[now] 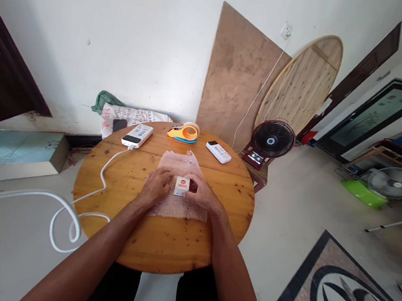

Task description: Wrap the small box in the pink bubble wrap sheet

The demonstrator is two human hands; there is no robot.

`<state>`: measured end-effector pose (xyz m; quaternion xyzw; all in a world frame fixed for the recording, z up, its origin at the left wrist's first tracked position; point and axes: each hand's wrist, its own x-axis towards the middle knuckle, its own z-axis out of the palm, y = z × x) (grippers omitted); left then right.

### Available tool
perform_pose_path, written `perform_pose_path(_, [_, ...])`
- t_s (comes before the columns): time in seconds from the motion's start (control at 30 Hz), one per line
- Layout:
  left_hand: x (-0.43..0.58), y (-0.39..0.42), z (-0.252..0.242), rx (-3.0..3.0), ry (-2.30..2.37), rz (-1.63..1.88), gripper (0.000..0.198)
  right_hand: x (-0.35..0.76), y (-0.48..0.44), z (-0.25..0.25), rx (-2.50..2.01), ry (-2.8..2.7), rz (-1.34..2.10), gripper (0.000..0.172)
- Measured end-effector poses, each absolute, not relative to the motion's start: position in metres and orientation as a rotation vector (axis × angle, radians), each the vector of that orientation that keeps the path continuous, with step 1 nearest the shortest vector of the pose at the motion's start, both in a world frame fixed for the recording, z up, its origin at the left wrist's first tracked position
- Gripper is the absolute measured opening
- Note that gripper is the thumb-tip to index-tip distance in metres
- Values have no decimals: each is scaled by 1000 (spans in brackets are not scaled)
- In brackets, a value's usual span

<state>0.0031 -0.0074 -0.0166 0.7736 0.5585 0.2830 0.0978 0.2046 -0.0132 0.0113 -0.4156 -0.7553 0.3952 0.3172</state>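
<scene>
A small white box (pixel 182 185) with red print lies on a sheet of pinkish bubble wrap (pixel 176 210) in the middle of the round table. My right hand (pixel 201 193) has its thumb and fingers around the box's right side. To the left of the box, my left hand (pixel 157 184) lies flat on the wrap with its fingers stretched out, holding nothing. Beyond the sheet sits an orange tape dispenser (pixel 184 132) with a roll of tape in it.
Two white power banks, one at left (pixel 137 136) with a white cable (pixel 104 169) and one at right (pixel 218 152), are on the wooden table (pixel 109 198). A dark fan (pixel 273 139) stands past its right edge. Boards (pixel 238 73) lean on the wall.
</scene>
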Motion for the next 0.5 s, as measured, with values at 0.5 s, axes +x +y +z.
perform_pose_path(0.5, [3,-8,-14,2275,1644,812,46,201,-15,14,-1147,-1974,939,50])
